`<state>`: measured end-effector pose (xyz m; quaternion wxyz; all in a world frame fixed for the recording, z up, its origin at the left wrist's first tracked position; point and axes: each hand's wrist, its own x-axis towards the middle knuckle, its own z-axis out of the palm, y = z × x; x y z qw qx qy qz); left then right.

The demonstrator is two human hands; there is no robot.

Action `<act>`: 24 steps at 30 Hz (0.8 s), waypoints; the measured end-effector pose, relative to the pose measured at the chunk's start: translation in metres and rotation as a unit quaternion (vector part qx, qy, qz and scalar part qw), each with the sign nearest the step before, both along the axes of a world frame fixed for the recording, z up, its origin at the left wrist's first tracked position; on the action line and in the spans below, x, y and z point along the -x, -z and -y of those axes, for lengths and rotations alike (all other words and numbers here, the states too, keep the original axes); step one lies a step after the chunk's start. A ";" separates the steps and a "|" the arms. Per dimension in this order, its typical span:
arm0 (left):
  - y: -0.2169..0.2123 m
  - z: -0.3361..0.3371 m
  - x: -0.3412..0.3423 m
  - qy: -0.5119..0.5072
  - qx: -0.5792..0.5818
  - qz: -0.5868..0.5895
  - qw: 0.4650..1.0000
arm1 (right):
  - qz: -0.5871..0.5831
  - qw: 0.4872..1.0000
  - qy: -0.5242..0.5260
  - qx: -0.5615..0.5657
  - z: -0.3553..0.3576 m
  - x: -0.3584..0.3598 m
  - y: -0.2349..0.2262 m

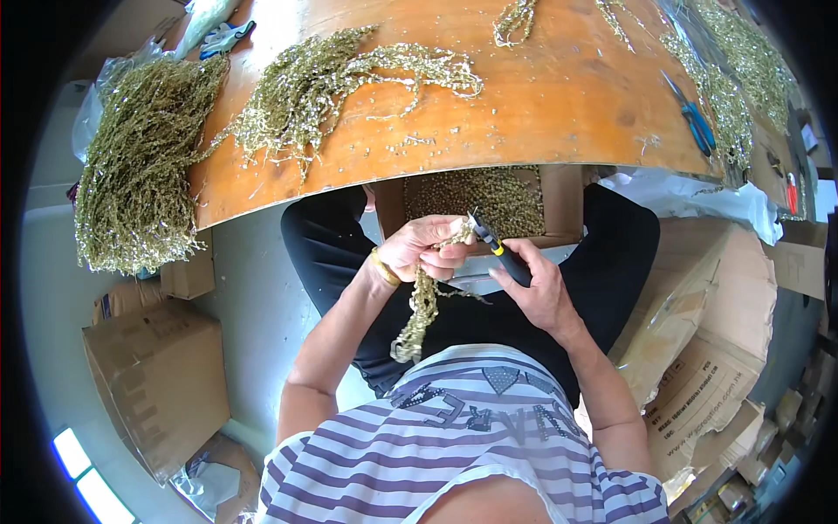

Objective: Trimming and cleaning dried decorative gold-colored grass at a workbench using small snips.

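Note:
My left hand (429,247) is closed on a bundle of gold bead strands (421,313), which dangles below the fingers over my lap. Between thumb and fingers the strand ends stick out toward the right. Dark cutting pliers (497,244) with yellow marks sit in my right hand (543,286), fingers wrapped round the handles. The jaws touch or nearly touch the strand ends; which, I cannot tell. Just beyond both hands a cardboard box (566,205) holds many loose gold beads (471,199).
The wooden table (559,105) curves ahead of me. On it lie gold strand piles (148,166) at left, another strand heap (305,87), and blue-handled pliers (697,124) at right. Cardboard boxes stand at left (161,384) and right (698,349). Clear plastic (698,196) hangs by the table's right edge.

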<state>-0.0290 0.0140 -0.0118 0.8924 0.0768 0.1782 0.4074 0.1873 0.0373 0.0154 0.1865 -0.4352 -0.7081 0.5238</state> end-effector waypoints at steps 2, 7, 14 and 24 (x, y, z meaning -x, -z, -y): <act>0.007 0.001 0.003 -0.009 -0.027 -0.071 0.997 | 0.006 1.000 -0.013 0.002 0.000 0.001 0.001; -0.025 0.005 -0.027 -0.248 -0.330 -0.734 0.539 | 0.029 0.998 0.040 -0.041 0.003 0.002 0.006; 0.002 0.008 -0.051 -0.302 -0.329 -0.748 0.491 | 0.042 0.997 0.043 -0.038 0.002 0.010 0.000; -0.016 0.000 -0.015 -0.105 -0.003 -0.082 0.991 | 0.010 1.000 0.014 -0.021 -0.016 0.003 -0.006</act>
